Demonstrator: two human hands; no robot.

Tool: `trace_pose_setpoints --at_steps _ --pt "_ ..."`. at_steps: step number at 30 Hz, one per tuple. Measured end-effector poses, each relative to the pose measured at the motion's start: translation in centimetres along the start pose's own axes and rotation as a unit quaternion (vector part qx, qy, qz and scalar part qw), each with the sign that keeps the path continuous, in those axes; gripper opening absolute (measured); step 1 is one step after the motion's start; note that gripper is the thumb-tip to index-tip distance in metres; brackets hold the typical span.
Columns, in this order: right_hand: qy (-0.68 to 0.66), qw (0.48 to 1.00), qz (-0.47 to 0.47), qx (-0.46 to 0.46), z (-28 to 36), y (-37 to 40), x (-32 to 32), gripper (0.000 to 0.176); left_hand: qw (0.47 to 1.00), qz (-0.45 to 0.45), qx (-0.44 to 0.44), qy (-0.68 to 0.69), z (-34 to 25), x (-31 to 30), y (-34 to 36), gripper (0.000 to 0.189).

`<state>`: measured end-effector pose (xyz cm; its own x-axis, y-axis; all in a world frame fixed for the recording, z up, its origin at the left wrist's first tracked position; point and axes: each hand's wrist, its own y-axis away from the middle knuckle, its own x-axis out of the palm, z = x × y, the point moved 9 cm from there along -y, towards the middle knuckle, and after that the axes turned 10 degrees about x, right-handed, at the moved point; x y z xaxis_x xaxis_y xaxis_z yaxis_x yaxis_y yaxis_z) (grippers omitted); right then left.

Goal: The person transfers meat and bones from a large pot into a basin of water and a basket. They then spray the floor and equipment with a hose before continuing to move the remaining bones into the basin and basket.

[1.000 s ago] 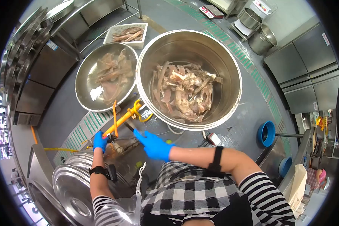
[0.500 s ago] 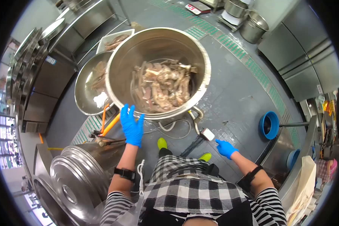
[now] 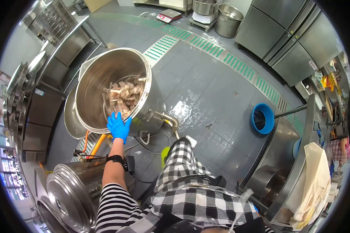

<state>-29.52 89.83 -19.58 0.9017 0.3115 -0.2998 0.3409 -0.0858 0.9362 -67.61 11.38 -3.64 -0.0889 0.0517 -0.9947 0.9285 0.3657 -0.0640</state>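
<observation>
My left hand, in a blue glove, rests on the near rim of a large steel pot. Its fingers are spread and reach over the edge, not closed. Pale meaty bones are heaped in the bottom of the pot. A ribbed hose and pipe are at the pot's right side. My right hand cannot be made out; it was low at the right a moment ago.
A wide steel bowl sits left of the pot. Stacked steel lids lean at the lower left. An orange bar, a loose hose and wet floor are nearby. A blue tub stands right.
The view has shifted to the right, so the pot sits farther left. My left hand stays at its near rim. My right hand has dropped out of sight. One leg has stepped forward.
</observation>
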Motion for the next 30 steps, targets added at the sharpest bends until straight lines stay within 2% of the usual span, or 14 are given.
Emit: trace_pose_setpoints --at_steps 1,3,4,5,6,7,9,11,12,14,18,24,27,30 --pt "-0.007 1.000 0.026 -0.009 0.4 0.6 0.0 0.025 1.000 0.003 -0.007 -0.007 -0.1 -0.2 0.0 0.066" --pt "0.041 0.991 -0.100 -0.083 1.0 -4.0 -2.0 0.028 1.000 0.003 -0.005 -0.001 0.0 -0.2 0.2 0.066" --pt "0.043 0.990 -0.105 -0.079 0.7 -4.5 -3.9 0.028 1.000 0.001 -0.004 0.006 0.0 -0.2 0.1 0.066" --pt "-0.247 0.965 -0.071 -0.048 -0.1 -5.3 -8.3 0.031 1.000 0.007 -0.006 0.004 -0.1 -0.4 0.1 0.065" --pt "-0.514 0.857 -0.032 -0.017 -0.7 -6.5 -12.5 0.035 1.000 0.001 -0.009 0.008 0.1 -0.4 0.1 0.065" --pt "-0.738 0.675 0.009 0.011 -0.7 -6.8 -17.0 0.039 1.000 0.000 -0.008 0.011 0.3 -0.3 0.1 0.064" --pt "-0.659 0.751 -0.042 -0.009 0.4 -5.8 -27.4 0.041 1.000 -0.006 -0.012 0.018 0.0 -0.5 0.1 0.061" --pt "-0.607 0.791 -0.071 -0.038 1.1 -7.0 -34.8 0.043 0.999 -0.027 -0.013 0.023 0.0 -0.5 0.4 0.060" --pt "-0.601 0.795 -0.074 -0.042 1.6 -7.4 -38.5 0.043 0.999 -0.045 -0.009 0.025 0.0 -0.6 0.5 0.059" --pt "-0.561 0.811 -0.066 -0.153 4.8 -7.2 -46.3 0.043 0.997 -0.065 -0.018 0.026 0.3 -0.8 0.6 0.056" --pt "-0.481 0.830 -0.086 -0.268 8.9 -9.3 -60.9 0.043 0.997 -0.070 -0.034 0.028 0.3 -1.1 0.5 0.055" --pt "-0.421 0.876 0.013 -0.236 8.6 -15.3 -72.9 0.043 0.992 -0.030 -0.120 0.034 0.1 -1.5 -0.1 0.051" --pt "-0.477 0.868 -0.023 -0.138 2.0 -21.2 -76.0 0.044 0.986 -0.033 -0.161 0.029 0.3 -1.1 -0.9 0.050" --pt "-0.526 0.846 -0.002 -0.084 -4.5 -26.1 -75.9 0.036 0.965 -0.115 -0.224 0.067 -0.7 -2.5 -3.2 0.049"
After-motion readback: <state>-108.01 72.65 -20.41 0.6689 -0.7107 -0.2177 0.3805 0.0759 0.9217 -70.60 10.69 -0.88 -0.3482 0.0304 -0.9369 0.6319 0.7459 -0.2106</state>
